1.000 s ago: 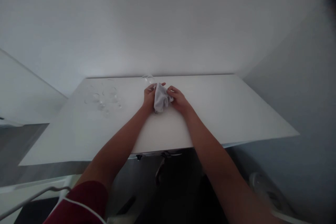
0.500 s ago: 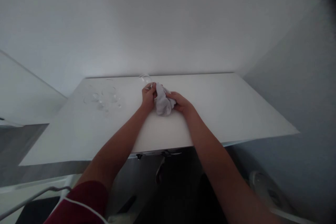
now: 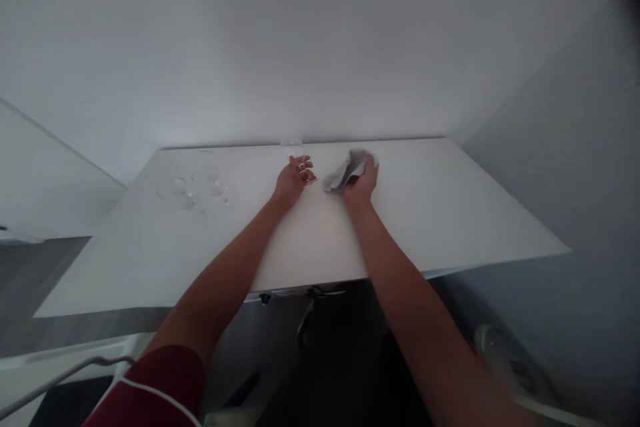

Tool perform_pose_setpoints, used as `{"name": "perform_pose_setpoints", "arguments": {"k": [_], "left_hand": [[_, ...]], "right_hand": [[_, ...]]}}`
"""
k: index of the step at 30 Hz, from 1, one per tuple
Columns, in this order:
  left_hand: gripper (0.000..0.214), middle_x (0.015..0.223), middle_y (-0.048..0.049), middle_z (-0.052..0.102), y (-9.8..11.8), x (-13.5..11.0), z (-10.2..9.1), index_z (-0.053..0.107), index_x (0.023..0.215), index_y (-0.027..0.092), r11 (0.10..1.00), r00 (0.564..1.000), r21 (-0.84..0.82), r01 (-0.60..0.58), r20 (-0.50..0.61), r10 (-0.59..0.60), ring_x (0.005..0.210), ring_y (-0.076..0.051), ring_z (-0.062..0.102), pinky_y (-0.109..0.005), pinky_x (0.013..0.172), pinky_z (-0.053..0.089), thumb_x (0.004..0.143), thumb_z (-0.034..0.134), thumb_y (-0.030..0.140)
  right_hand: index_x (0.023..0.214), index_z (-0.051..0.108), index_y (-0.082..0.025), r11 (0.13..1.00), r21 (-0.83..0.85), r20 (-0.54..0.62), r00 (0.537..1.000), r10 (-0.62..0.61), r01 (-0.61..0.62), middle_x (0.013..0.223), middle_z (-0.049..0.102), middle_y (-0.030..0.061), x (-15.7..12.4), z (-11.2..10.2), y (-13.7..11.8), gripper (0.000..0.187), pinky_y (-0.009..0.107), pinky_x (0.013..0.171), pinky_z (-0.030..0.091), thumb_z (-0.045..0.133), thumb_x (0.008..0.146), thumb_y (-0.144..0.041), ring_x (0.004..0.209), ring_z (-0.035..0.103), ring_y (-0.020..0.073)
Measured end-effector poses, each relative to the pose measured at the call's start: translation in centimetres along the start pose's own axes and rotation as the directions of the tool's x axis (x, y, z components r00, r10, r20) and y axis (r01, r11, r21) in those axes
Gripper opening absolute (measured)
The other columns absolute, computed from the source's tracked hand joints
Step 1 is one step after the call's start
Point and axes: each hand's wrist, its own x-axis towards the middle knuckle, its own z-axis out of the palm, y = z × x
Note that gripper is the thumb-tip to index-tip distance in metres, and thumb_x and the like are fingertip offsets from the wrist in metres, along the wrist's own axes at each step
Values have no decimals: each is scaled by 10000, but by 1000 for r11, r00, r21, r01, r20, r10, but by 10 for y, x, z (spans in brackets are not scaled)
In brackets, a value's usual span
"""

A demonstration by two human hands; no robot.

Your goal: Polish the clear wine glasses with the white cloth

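Presently, head view: one camera looks forward and down on a white table (image 3: 450, 220), its far edge against a pale wall (image 3: 310, 33); two bare forearms reach in over the near edge.

Left hand: this hand (image 3: 290, 181), palm partly turned up, has its fingers curled around a clear, glass-like vessel (image 3: 292, 149), some of them loosely spread. Such a grip probably supports it from below and at the side, leaving the upper part uncovered.

Clear vessel: it sits near the middle of the table's far side, its upper part rising past the fingers toward the wall. Being see-through, its exact shape is hard to tell, as is whether it touches the tabletop.

Right hand: this hand (image 3: 365, 183) grasps a grey cloth (image 3: 341, 176), fingers closed into the fabric, some hidden by it.

Grey cloth: gathered in soft folds, it is apart from the vessel, one loose end pointing toward the left hand. Bunching it in one hand likely keeps it compact and leaves the other hand to the vessel alone.

Clear pieces: several transparent items (image 3: 189, 200) lie grouped on the table's left side, well apart from both hands, perhaps to leave working room in the middle. Their outlines are too faint to count.

Sleeve: a dark red sleeve (image 3: 170, 377) with pale piping covers the left upper arm.
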Motion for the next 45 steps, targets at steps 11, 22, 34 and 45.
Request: {"name": "perform_pose_setpoints", "arguments": {"k": [11, 22, 34, 45], "left_hand": [[632, 585, 8, 602, -15, -7, -7, 797, 1003, 124, 931, 970, 362, -53, 239, -38, 420, -73, 481, -206, 412, 311, 779, 840, 713], [586, 525, 8, 539, -14, -18, 0, 607, 701, 176, 922, 891, 363, 132, 364, -271, 384, -64, 415, -202, 384, 291, 771, 844, 708], [647, 515, -12, 544, -13, -19, -3, 580, 625, 167, 872, 913, 490, 8, 352, -207, 388, -75, 444, -209, 379, 315, 775, 808, 753], [422, 515, -13, 551, -21, -10, -10, 571, 571, 178, 875, 959, 482, 42, 227, -172, 378, -80, 460, -210, 376, 327, 791, 841, 415]], "right_hand": [[951, 659, -278, 937, -164, 276, 898, 344, -308, 905, 697, 32, -29, 33, -29, 508, 353, 763, 596, 747, 801, -756, 957, 692, 238], [958, 667, -282, 926, -315, 387, 863, 326, -209, 811, 617, -32, -37, 27, -21, 475, 261, 605, 471, 948, 646, -506, 717, 561, 157], [705, 634, -247, 853, -518, 221, 973, 60, 65, 696, 543, -22, -48, 35, -28, 193, 272, 603, 425, 742, 838, -337, 682, 504, 146], [925, 777, -301, 809, -542, 352, 936, -26, 226, 1046, 711, 10, -51, 39, -34, 215, 298, 811, 537, 809, 734, -208, 1036, 614, 215]]}}
